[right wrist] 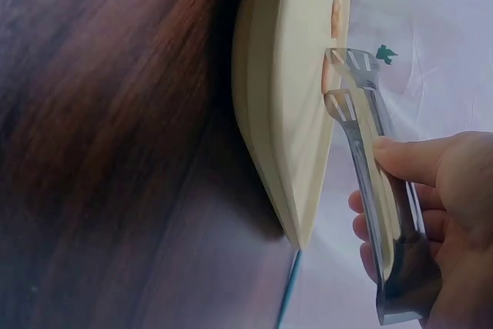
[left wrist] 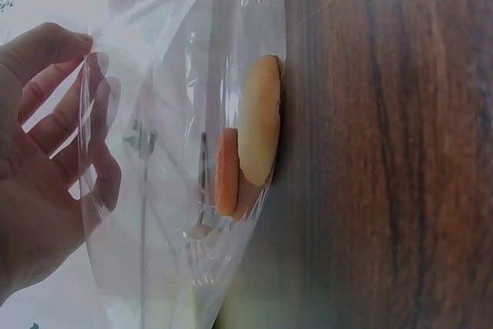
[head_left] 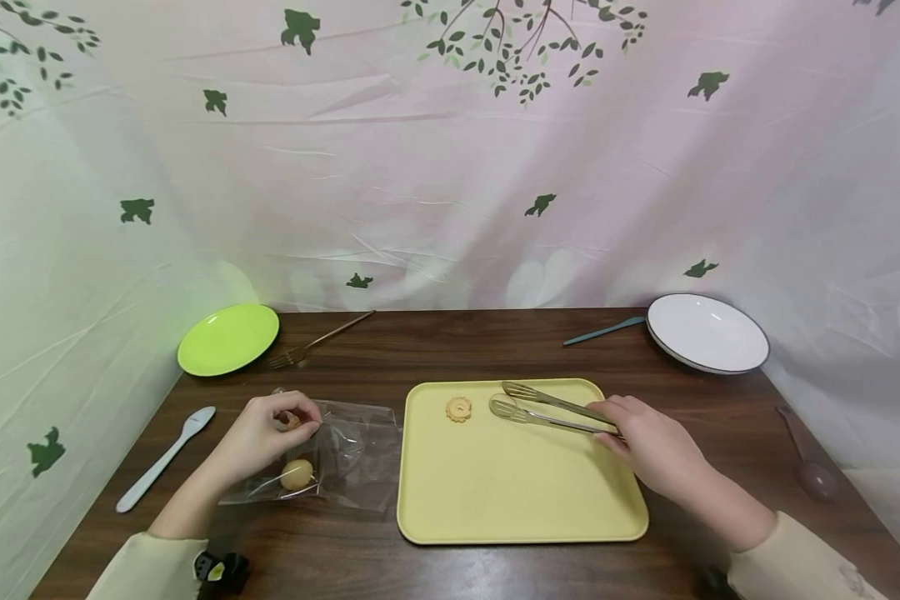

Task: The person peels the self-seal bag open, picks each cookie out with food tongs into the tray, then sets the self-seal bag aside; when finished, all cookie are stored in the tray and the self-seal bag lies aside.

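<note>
My left hand (head_left: 273,433) pinches the upper edge of a clear plastic bag (head_left: 360,450) lying on the table. Inside the bag sit a round pale cookie (head_left: 297,474) and a thinner orange-brown cookie (left wrist: 226,172), which my fingers partly cover in the head view. My right hand (head_left: 656,442) grips metal tongs (head_left: 555,408) above a yellow tray (head_left: 525,508). Their slotted tips stand slightly apart over the tray's far part. A scalloped ring-shaped cookie (head_left: 458,408) lies on the tray left of the tips; another cookie (right wrist: 326,73) is partly hidden by the tips.
Left of the bag lies a white knife (head_left: 167,460); behind it are a bright green plate (head_left: 228,340) and a fork (head_left: 318,340). At the back right are a teal-handled utensil (head_left: 603,331) and a white dish (head_left: 708,333). A dark spoon (head_left: 813,475) lies at far right.
</note>
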A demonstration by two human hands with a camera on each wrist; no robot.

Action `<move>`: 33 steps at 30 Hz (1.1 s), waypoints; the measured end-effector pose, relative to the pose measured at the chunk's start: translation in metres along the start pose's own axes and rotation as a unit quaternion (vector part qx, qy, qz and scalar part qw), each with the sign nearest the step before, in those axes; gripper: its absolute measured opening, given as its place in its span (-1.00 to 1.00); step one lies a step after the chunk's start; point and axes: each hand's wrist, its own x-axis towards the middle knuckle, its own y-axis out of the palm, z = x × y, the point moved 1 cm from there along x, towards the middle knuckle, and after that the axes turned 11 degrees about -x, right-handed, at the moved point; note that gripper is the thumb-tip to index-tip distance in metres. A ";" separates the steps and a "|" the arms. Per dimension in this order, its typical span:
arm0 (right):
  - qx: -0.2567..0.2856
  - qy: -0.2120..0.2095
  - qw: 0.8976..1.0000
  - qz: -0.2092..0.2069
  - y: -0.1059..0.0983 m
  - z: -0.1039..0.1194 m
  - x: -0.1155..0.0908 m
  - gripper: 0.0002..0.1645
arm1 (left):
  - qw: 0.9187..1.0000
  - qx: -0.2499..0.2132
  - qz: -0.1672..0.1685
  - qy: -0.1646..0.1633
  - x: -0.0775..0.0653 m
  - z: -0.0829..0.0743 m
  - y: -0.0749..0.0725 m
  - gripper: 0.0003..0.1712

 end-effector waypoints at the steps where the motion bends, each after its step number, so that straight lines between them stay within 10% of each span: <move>1: -0.002 0.001 1.000 0.004 0.000 0.000 0.000 -0.53 | 1.000 0.000 0.000 0.001 0.000 0.000 0.000 -0.93; 12: 0.049 0.000 0.999 0.014 -0.013 0.022 0.010 -0.57 | 1.000 -0.007 0.000 0.005 0.001 0.000 0.000 -0.92; 33: 0.044 -0.158 0.986 0.025 -0.001 0.146 0.068 -0.62 | 1.000 -0.006 -0.001 0.006 0.001 -0.003 0.001 -0.91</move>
